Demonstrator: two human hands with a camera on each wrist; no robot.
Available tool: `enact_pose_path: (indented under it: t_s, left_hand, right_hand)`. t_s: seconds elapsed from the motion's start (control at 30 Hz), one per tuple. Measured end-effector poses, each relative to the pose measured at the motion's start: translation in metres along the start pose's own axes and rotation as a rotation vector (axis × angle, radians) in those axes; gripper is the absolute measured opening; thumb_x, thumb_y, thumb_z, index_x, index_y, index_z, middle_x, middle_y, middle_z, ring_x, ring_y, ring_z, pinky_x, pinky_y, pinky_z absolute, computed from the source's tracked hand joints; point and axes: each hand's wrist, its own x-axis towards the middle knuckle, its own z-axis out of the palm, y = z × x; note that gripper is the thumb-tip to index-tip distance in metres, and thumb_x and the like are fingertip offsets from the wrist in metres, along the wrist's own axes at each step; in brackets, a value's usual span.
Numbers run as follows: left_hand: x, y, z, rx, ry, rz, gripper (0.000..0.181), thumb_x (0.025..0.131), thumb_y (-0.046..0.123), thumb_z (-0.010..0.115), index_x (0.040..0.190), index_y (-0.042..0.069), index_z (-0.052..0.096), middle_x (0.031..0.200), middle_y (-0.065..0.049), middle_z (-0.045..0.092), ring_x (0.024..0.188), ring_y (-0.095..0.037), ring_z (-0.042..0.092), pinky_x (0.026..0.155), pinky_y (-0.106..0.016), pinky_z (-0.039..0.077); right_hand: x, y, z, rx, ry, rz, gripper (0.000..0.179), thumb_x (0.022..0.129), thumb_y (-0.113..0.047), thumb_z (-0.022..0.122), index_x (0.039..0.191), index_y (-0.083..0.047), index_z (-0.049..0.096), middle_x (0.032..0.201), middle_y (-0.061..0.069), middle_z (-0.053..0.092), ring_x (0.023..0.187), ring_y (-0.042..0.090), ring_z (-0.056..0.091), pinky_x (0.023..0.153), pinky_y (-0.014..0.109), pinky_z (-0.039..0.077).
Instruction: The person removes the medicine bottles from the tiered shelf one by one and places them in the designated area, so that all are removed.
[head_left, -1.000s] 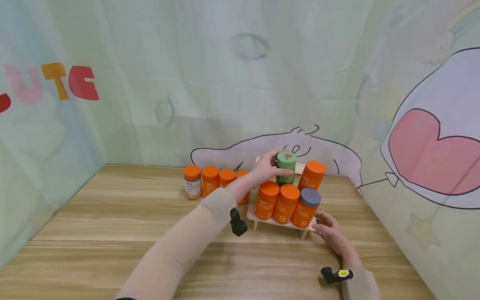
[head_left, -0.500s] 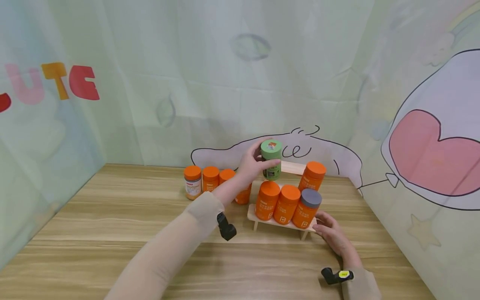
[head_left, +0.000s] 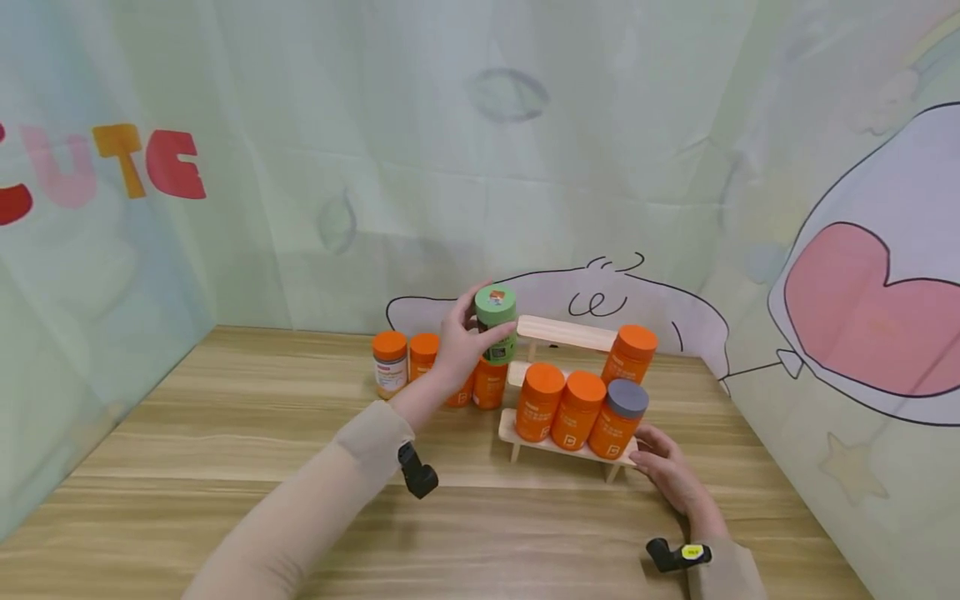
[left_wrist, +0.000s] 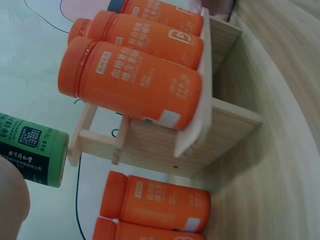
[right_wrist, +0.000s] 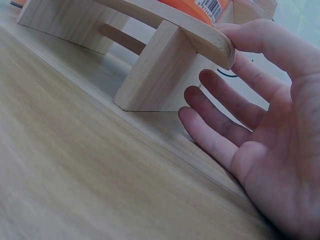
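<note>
My left hand grips a green-lidded jar round its side, thumb in front. It holds the jar upright in the air, left of a tiered wooden rack and above a row of orange jars. Part of the jar's dark label shows in the left wrist view. My right hand pinches the right end of the rack's lowest shelf between thumb and index finger; the other fingers hang loosely below, as the right wrist view shows. Two orange-lidded jars and a grey-lidded orange jar stand on that shelf.
Another orange jar stands higher on the rack at the right. Left of the rack, several orange jars line up on the wooden table, partly behind my left hand. A printed curtain hangs behind and at both sides.
My left hand has lifted the green-lidded jar off the rack and carried it left, past the rack's left end. The right hand stays at the shelf's end.
</note>
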Motion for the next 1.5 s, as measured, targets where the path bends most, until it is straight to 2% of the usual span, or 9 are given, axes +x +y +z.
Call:
enact_pose_path:
  t_s: [0.23, 0.53, 0.87, 1.1, 1.5]
  left_hand:
    - [-0.013, -0.014, -0.012, 0.049, -0.033, 0.003, 0.066, 0.084, 0.006, 0.073, 0.144, 0.008, 0.046, 0.131, -0.018, 0.058, 0.111, -0.026, 0.055, 0.089, -0.030, 0.045]
    - [-0.029, -0.035, -0.017, 0.098, -0.045, -0.085, 0.065, 0.083, 0.010, 0.077, 0.141, 0.011, 0.050, 0.130, -0.016, 0.059, 0.108, -0.029, 0.058, 0.091, -0.039, 0.051]
    - [-0.045, -0.054, -0.015, 0.186, -0.043, -0.134, 0.068, 0.080, 0.012, 0.081, 0.141, 0.011, 0.051, 0.123, -0.017, 0.061, 0.106, -0.028, 0.057, 0.090, -0.038, 0.049]
    - [-0.052, -0.063, -0.013, 0.198, -0.047, -0.151, 0.069, 0.079, 0.012, 0.081, 0.141, 0.010, 0.051, 0.129, -0.016, 0.060, 0.115, -0.029, 0.057, 0.099, -0.046, 0.047]
    - [-0.063, -0.073, -0.003, 0.187, -0.029, -0.199, 0.068, 0.079, 0.010, 0.081, 0.140, 0.007, 0.051, 0.134, -0.017, 0.057, 0.118, -0.031, 0.056, 0.103, -0.048, 0.046]
  right_hand:
    - [-0.002, 0.001, -0.001, 0.007, -0.011, -0.004, 0.039, 0.095, 0.000, 0.048, 0.112, -0.034, 0.060, 0.115, -0.019, 0.058, 0.105, 0.002, 0.052, 0.087, 0.019, 0.048]
    - [0.000, 0.001, -0.001, -0.002, 0.017, 0.025, 0.037, 0.095, -0.002, 0.049, 0.111, -0.034, 0.059, 0.116, -0.019, 0.056, 0.105, 0.003, 0.049, 0.087, 0.019, 0.048]
    - [0.000, 0.002, -0.002, 0.009, -0.002, -0.007, 0.037, 0.094, -0.001, 0.051, 0.112, -0.032, 0.060, 0.115, -0.018, 0.058, 0.104, 0.005, 0.050, 0.086, 0.019, 0.049]
    - [0.000, 0.001, -0.001, 0.008, 0.008, 0.000, 0.038, 0.094, 0.000, 0.050, 0.112, -0.032, 0.060, 0.115, -0.017, 0.058, 0.104, 0.005, 0.051, 0.085, 0.020, 0.049]
    - [-0.001, 0.000, -0.001, 0.000, 0.023, 0.020, 0.037, 0.094, -0.001, 0.051, 0.110, -0.033, 0.060, 0.114, -0.018, 0.057, 0.103, 0.005, 0.049, 0.085, 0.020, 0.049]
